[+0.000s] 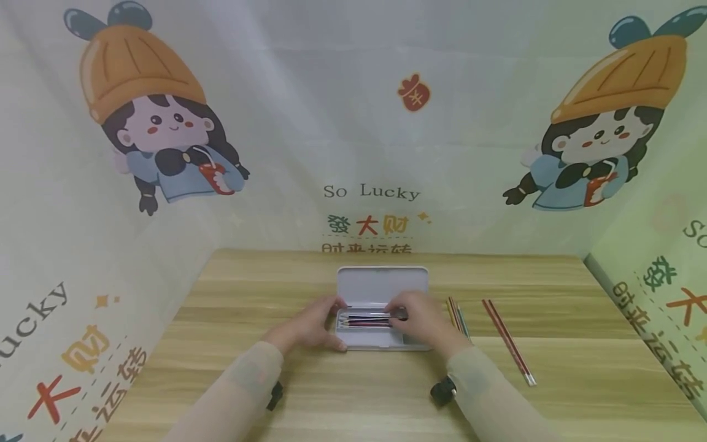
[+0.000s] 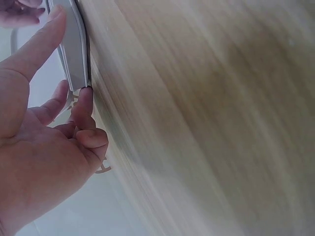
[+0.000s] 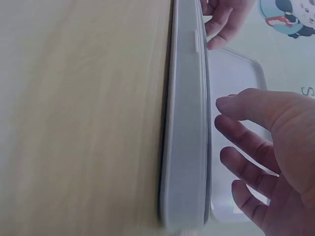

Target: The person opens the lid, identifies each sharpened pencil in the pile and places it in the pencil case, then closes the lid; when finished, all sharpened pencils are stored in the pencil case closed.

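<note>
A white pencil case (image 1: 367, 341) lies on the wooden table with its lid (image 1: 381, 285) raised at the back. Several pencils (image 1: 367, 321) lie side by side in it, tips to the left. My left hand (image 1: 309, 325) holds the case's left end, thumb at the front corner and fingers farther back; the left wrist view shows the fingertips against the case. Over the case's right part is my right hand (image 1: 422, 319). Its fingers are loosely bent in the right wrist view, with nothing visible between thumb and fingers. A small dark thing (image 1: 399, 314) shows by its fingertips; its kind is unclear.
Right of the case lie several coloured pencils (image 1: 458, 316), partly hidden by the right hand. Farther right, red pencils (image 1: 508, 344) with pale ends lie slanted together on the table (image 1: 364, 393). A printed cloth (image 1: 287, 123) surrounds the table's back and sides.
</note>
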Demonstrator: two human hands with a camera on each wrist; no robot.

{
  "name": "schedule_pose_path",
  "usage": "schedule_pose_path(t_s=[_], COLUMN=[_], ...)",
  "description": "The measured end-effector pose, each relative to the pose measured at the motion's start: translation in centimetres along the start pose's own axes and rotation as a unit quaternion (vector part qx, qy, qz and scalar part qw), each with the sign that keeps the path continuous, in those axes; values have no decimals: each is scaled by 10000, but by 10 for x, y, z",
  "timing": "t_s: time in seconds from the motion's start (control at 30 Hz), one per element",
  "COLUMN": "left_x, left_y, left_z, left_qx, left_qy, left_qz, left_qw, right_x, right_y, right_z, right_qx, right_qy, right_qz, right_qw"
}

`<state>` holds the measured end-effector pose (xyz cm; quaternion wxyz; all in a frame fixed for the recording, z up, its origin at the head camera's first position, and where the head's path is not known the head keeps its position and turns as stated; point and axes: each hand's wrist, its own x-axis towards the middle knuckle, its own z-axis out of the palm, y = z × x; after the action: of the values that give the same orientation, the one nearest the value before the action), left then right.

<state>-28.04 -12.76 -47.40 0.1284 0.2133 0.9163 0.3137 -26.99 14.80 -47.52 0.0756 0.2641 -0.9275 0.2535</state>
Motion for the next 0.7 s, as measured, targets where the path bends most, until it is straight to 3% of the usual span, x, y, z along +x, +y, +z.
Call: schedule_pose_path(t_s=[0.27, 0.43, 0.7], left_x=[-1, 3, 1], left_y=[2, 3, 1], left_z=[0, -2, 2], left_qx=[-2, 60, -2], left_qy=[-18, -19, 29], left_qz=[23, 80, 103], left_qw=[10000, 9999, 9999], right_x=[-27, -38, -56], right_y=[18, 33, 48], right_z=[-20, -35, -43], right_qx=[449, 466, 979], right_qy=[-12, 205, 281], right_qz=[505, 723, 1009], right_qw=[9977, 9961, 9897])
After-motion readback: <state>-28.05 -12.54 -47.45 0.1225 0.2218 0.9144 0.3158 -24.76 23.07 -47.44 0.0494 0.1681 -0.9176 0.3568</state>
